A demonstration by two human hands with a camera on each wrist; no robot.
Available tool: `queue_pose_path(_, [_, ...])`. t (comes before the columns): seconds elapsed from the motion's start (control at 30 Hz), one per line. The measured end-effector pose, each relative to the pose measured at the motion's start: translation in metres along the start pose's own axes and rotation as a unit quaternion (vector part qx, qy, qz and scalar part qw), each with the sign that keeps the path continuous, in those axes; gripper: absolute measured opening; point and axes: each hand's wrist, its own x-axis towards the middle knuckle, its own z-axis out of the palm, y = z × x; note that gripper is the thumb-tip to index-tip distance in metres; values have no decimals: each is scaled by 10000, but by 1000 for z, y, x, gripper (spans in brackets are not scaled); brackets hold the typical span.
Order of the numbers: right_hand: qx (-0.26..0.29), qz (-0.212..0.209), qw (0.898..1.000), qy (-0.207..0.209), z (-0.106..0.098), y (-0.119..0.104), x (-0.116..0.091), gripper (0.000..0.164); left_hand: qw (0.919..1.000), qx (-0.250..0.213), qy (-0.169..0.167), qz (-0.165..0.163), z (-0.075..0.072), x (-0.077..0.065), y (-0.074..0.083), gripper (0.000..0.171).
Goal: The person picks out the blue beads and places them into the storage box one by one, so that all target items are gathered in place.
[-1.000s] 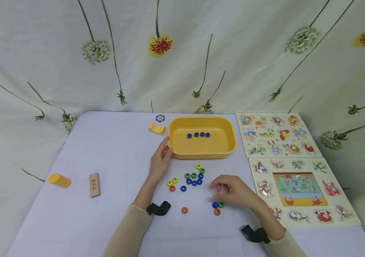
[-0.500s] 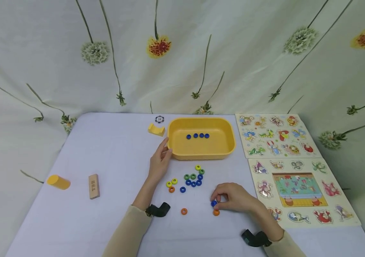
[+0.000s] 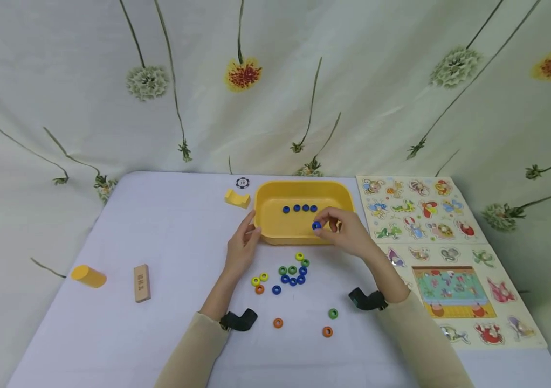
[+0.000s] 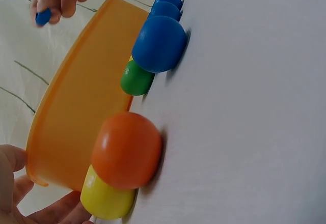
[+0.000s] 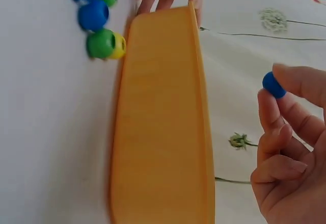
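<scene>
My right hand (image 3: 345, 233) pinches a blue bead (image 3: 316, 226) between thumb and fingertips, above the front right part of the yellow tray (image 3: 268, 237). The right wrist view shows that bead (image 5: 274, 85) raised past the tray's rim. Inside the tray, several blue beads (image 3: 297, 208) stand in a row. Against the tray's front left corner rests my left hand (image 3: 242, 247), its thumb and fingers touching the wall. Before the tray lie loose beads: blue (image 3: 285, 279), green (image 3: 282, 270), yellow (image 3: 255, 281) and orange (image 3: 259, 290).
Left of the tray are a yellow notched block (image 3: 237, 199) and a chip (image 3: 242, 183). A yellow cylinder (image 3: 89, 276) and a wooden block (image 3: 142, 283) lie farther left. Two sticker-like picture boards (image 3: 413, 210) occupy the right side. A green bead (image 3: 333, 313) lies near the front.
My right hand came down to the near beads, took the blue one from beside the green and orange beads, and carried it forward over the tray. My left hand stayed at the tray.
</scene>
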Motion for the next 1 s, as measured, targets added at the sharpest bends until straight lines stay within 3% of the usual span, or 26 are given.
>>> queue_pose_path(0.2, [-583, 584, 9960, -333, 21, 15, 51, 16, 10000, -34, -11, 60, 1, 0, 0, 46])
queue_pose_path(0.43, [-609, 1268, 9858, -919, 44, 35, 81, 16, 9999, -64, -57, 55, 2, -3, 0, 46])
queue_pose_path(0.63, [-965, 1349, 9793, -1165, 55, 42, 94, 16, 9999, -96, -26, 50, 1, -5, -1, 46])
queue_pose_path(0.83, [-1453, 1531, 9723, -1005, 57, 44, 95, 14, 10000, -59, -53, 46, 1, -5, 1, 46])
queue_pose_path(1.0, [-1454, 1553, 9729, -902, 55, 44, 94, 15, 9999, -64, 27, 108, 0, -5, 2, 46])
